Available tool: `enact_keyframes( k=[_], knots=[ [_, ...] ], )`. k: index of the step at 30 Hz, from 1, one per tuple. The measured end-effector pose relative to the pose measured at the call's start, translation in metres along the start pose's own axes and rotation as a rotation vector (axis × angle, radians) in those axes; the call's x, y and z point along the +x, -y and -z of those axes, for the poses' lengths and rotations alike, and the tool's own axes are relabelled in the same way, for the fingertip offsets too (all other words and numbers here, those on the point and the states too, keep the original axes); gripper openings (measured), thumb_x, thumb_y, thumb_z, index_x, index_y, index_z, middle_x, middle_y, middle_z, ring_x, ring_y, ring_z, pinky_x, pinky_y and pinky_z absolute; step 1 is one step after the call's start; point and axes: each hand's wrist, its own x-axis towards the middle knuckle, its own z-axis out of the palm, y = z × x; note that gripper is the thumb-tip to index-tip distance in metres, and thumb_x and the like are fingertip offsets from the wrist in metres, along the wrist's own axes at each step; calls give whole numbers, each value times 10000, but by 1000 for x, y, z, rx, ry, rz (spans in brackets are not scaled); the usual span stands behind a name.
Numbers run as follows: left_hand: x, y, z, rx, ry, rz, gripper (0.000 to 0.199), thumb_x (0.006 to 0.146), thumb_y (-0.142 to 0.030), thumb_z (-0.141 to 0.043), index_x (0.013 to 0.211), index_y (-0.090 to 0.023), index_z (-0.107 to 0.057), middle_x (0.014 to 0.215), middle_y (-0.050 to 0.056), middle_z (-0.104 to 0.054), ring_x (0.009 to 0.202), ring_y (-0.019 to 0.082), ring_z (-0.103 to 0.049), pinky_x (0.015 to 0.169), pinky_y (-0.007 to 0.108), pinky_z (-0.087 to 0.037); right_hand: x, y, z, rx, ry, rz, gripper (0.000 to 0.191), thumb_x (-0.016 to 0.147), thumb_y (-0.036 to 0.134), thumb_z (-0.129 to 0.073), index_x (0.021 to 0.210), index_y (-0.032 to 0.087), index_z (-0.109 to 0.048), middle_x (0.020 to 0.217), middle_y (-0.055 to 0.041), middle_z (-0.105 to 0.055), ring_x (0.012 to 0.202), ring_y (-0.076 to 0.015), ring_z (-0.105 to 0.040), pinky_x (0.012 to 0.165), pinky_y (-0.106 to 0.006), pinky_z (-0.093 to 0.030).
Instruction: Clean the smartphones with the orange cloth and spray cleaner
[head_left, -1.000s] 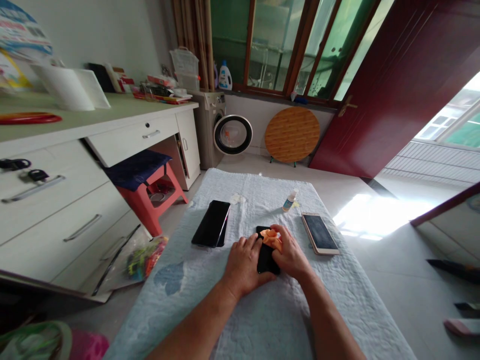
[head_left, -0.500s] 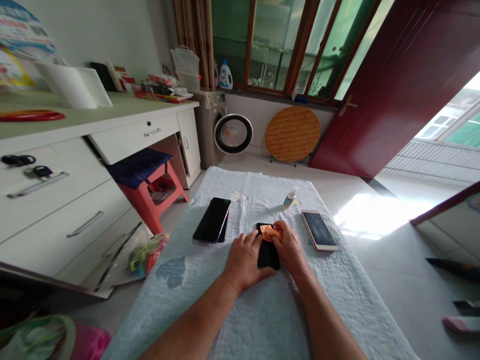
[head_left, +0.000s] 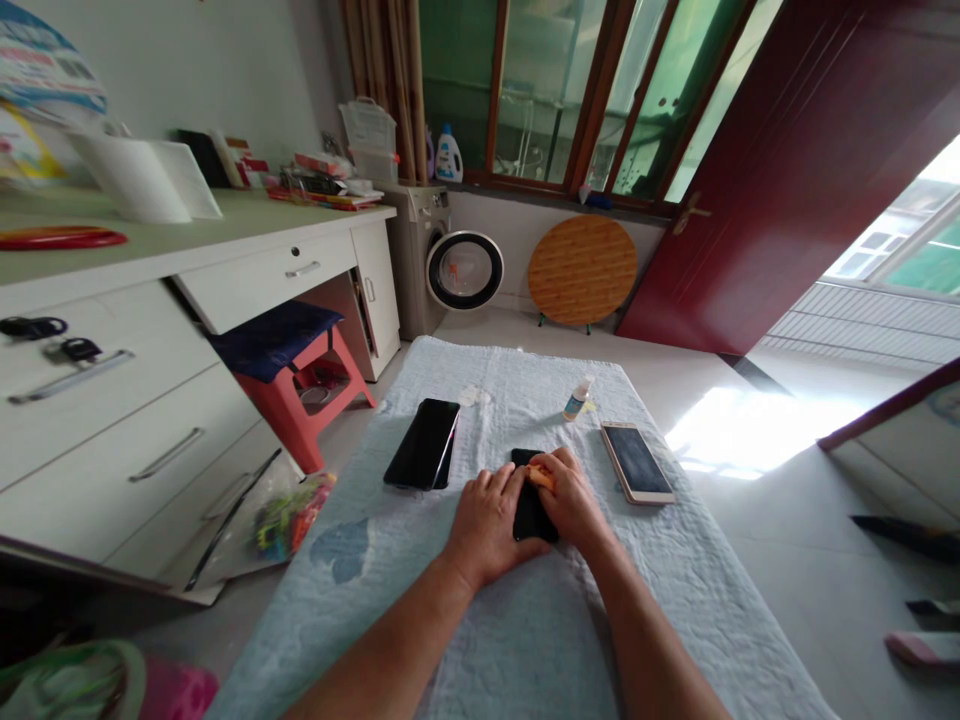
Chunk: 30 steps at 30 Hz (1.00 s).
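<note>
A black phone (head_left: 534,516) lies on the cloth-covered table between my hands. My left hand (head_left: 487,520) grips it along the left side and lower edge, thumb at the bottom. Bunched in my right hand (head_left: 571,498) is an orange cloth (head_left: 541,477), pressed on the phone's upper part and partly hidden by my fingers. To the left lies a dark phone (head_left: 424,444) on top of another dark item, barely showing. A gold-rimmed phone (head_left: 637,463) rests at the right. Behind my hands stands a small spray bottle (head_left: 576,400).
A pale blue quilted cloth (head_left: 360,640) covers the table. Left of it stand a red stool (head_left: 300,410) with a dark top and a white desk (head_left: 165,400). A washing machine (head_left: 416,260) with its door open and a round wooden tabletop (head_left: 583,268) are beyond.
My right hand has shifted slightly left over the phone with the orange cloth, covering more of it. My left hand keeps its hold on the phone.
</note>
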Motion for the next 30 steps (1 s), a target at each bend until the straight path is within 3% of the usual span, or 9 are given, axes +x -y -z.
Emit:
enact_keyframes(
  k=[4,11,22,30],
  knots=[
    [1,0,1,10,8,-1,974,620,-664,-721,1400,-185,-387,1392,114,-481,1137,335,-489,961,453,-399,-1,1,9,100,-111,-89,111,808,201,-524,872,196,-615,882,-25,-560,785,-158,-545,734,-263,-415],
    [0,2,-4,16,3,5,966,634,-674,-703,1397,-165,-399,1420,133,-461,1188,350,-468,994,465,-376,3,-3,4,10,-188,-187,139,842,272,-527,812,204,-644,792,-5,-556,704,-144,-511,691,-255,-372],
    [1,-2,4,10,12,11,904,613,-673,-726,1327,-170,-492,1393,123,-498,1152,350,-495,987,468,-400,4,2,10,-10,5,-81,247,778,81,-474,878,182,-675,867,-35,-552,786,-144,-549,762,-247,-405],
    [2,1,0,14,8,-1,922,605,-671,-731,1340,-173,-483,1395,119,-493,1164,341,-486,994,473,-399,-1,2,21,-25,126,-46,181,814,110,-524,817,184,-688,837,-28,-545,773,-137,-558,741,-236,-406]
  ],
)
